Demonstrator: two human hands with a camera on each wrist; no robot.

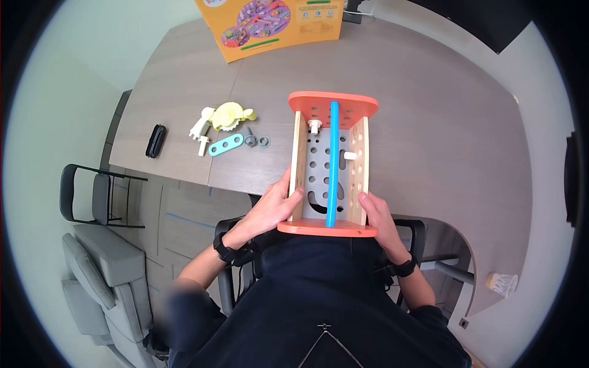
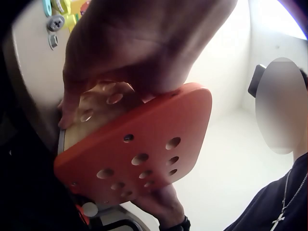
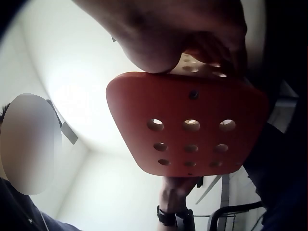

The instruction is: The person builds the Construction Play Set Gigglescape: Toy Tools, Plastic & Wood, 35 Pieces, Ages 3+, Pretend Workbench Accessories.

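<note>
A toy toolbox [image 1: 313, 165] with wooden sides, a grey holed base and orange-red end panels is held over the table's front edge, near the lap. Its blue rod handle [image 1: 333, 165] runs from end to end. My left hand [image 1: 273, 205] grips the left wooden side near the close end, thumb over the top edge. On the opposite side my right hand [image 1: 381, 224] holds the box the same way. A white bolt [image 1: 314, 126] sits inside by the far left corner, and a white peg [image 1: 350, 156] sticks out of the right side. The holed end panel [image 2: 139, 149] fills much of both wrist views.
Left on the table lie a yellow toy piece [image 1: 228, 115], a cream bolt [image 1: 203, 146], a teal three-hole strip [image 1: 226, 145], a grey bolt [image 1: 250, 140] and a grey nut [image 1: 264, 141]. A black object [image 1: 156, 141] lies further left. A yellow carton [image 1: 276, 27] stands behind.
</note>
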